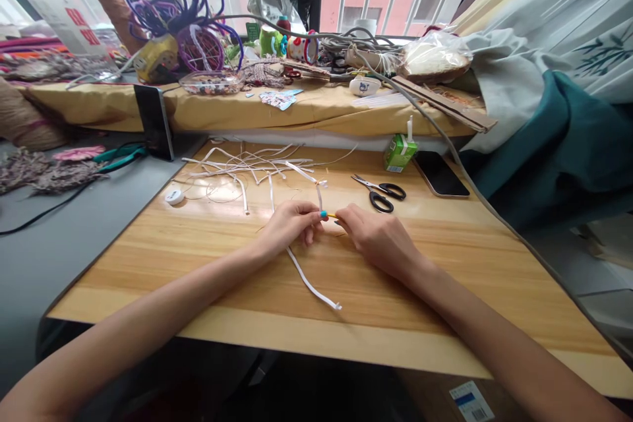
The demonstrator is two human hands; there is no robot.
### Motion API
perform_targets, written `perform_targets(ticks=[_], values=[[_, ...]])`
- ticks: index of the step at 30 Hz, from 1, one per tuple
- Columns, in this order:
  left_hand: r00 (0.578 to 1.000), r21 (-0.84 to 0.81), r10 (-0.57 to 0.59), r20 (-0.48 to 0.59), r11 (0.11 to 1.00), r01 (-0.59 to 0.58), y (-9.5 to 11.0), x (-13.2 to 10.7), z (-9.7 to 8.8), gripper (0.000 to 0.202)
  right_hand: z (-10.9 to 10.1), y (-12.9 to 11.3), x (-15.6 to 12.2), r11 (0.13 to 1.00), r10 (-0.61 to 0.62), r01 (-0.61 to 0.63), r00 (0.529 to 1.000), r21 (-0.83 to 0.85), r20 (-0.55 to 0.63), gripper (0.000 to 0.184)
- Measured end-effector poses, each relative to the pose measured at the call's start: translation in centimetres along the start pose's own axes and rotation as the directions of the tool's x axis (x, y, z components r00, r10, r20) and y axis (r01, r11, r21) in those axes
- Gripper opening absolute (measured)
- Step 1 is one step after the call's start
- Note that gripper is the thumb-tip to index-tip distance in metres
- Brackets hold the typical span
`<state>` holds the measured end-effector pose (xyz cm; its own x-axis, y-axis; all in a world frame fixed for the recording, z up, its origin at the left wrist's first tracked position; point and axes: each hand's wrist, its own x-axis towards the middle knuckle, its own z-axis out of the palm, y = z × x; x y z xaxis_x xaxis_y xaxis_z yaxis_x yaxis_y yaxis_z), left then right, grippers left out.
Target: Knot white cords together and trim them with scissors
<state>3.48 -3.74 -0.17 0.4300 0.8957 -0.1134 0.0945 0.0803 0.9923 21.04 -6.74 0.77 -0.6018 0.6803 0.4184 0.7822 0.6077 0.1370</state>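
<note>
My left hand [298, 219] is closed over the middle of the table, with thumb and fingers pinching a white cord [309, 283]. One end of that cord runs toward the table's front edge. Above the fingers a short white length stands up to a knot [320, 183] with a thin orange-brown tie. A bright teal spot shows at the left thumb tip. Close beside it, my right hand [368, 234] is closed on a thin yellow stick-like piece [332, 215], which reaches to the left fingertips; its full shape is hidden. A small dark tip pokes out below the right fingers.
Black-handled scissors [380, 196] lie beyond my right hand, near a phone [441, 173] and a green carton [400, 152]. Loose white cords [247, 165] and a white round cap [174, 196] lie at the far left. A grey cable [445, 138] crosses the right side.
</note>
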Motion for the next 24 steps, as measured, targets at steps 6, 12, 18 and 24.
perform_targets(ticks=[6, 12, 18, 24], values=[[0.996, -0.064, 0.026, 0.086, 0.998, -0.02, 0.15, 0.21, 0.04, 0.02, -0.5, 0.21, 0.03, 0.996, -0.032, 0.026, 0.998, -0.089, -0.062, 0.023], [0.99, -0.019, 0.102, 0.1, 0.995, -0.1, 0.4, 0.11, -0.01, 0.017, -0.36, 0.27, 0.13, 0.997, 0.008, -0.016, 0.995, -0.077, -0.1, 0.023], [0.99, -0.033, 0.111, 0.087, 0.994, -0.109, 0.55, -0.06, 0.0, 0.015, -0.64, 0.66, 0.17, 0.998, -0.034, 0.032, 0.998, -0.046, -0.047, 0.02], [0.996, -0.089, 0.084, 0.026, 0.993, -0.081, 0.43, 0.01, 0.1, 0.018, -0.88, 0.73, 0.24, 0.999, -0.045, 0.044, 0.999, 0.033, 0.029, 0.022]])
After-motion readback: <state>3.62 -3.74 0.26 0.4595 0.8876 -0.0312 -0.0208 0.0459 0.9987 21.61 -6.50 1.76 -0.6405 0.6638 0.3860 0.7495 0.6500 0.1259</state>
